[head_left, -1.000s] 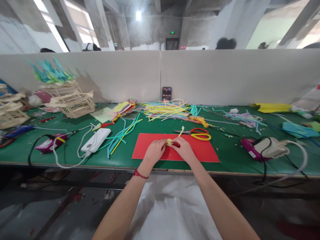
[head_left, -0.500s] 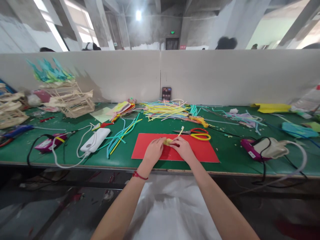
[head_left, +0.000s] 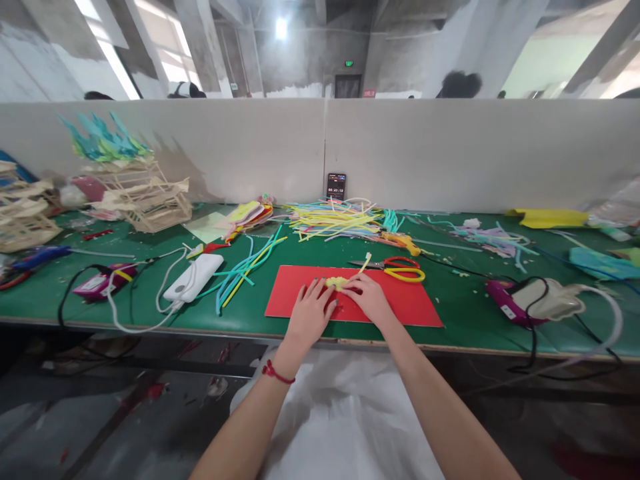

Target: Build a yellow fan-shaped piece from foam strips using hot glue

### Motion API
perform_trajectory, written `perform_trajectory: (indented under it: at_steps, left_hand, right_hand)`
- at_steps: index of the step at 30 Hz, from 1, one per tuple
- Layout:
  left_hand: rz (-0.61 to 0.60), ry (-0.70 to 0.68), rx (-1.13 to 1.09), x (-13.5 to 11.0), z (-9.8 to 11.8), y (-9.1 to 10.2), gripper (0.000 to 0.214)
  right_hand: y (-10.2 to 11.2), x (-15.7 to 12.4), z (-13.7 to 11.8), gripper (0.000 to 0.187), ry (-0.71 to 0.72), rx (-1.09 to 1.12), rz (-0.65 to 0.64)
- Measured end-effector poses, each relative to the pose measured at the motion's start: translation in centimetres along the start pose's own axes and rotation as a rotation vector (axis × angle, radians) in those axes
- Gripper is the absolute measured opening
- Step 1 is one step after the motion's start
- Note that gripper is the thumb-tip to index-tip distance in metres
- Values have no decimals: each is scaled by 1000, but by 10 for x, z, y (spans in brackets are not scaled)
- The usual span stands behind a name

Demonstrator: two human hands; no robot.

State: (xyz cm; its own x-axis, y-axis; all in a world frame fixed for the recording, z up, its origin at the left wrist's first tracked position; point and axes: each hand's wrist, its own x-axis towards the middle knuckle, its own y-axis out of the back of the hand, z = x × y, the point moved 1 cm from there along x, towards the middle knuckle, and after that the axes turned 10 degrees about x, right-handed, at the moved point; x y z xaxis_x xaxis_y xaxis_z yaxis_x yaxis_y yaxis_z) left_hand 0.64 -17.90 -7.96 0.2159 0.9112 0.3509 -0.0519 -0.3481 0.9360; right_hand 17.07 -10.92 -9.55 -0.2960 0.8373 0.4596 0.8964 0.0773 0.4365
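A short, bumpy, pale yellow braided-looking piece [head_left: 337, 284] lies on a red board [head_left: 285, 293] between my hands. My left hand [head_left: 311, 310] rests flat on the board with fingers spread, its fingertips at the left end of the piece. With fingers pinched together, my right hand [head_left: 369, 297] grips the piece at its right end. A thin pale yellow strip end [head_left: 367, 261] sticks up beyond the right fingers. Scissors with red and yellow handles [head_left: 405, 270] lie just behind, blades pointing left and overlapping the board's far edge.
Loose colored strips [head_left: 335, 223] are heaped behind the board, near an upright phone [head_left: 337, 187]. A white power bank [head_left: 194, 277] with cables and teal strips [head_left: 250, 270] lie left. An orange glue gun [head_left: 403, 243] sits behind the scissors. A purple device [head_left: 510, 303] stands right.
My left hand has loosened from the yellow piece and its fingers have spread flat, showing more of the piece. My right hand keeps its pinch. The view has shifted slightly.
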Motion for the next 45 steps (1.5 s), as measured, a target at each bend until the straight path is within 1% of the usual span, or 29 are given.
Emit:
perform_trajectory:
  at_steps: [8,15,24,32,42,45]
  left_hand:
    - [30,33,-6,0,-1,-1,34]
    - [107,30,-30,-2,-3,-2,35]
    - [103,46,-2,-3,-3,-4,36]
    - [73,54,-13,-1,-2,0,33]
    - [66,69,-18,-2,0,2,34]
    - [75,95,-31,-2,0,2,32]
  right_hand:
    - [0,0,1,9,12,2,4]
    - [-1,-1,3,9,22,-5,3]
    - [-1,0,4,10,11,-12,4]
    - [-1,0,2,10,9,-16,3]
    - [-1,0,2,8,17,-7,2]
    - [-1,-1,2,8,9,-1,-1]
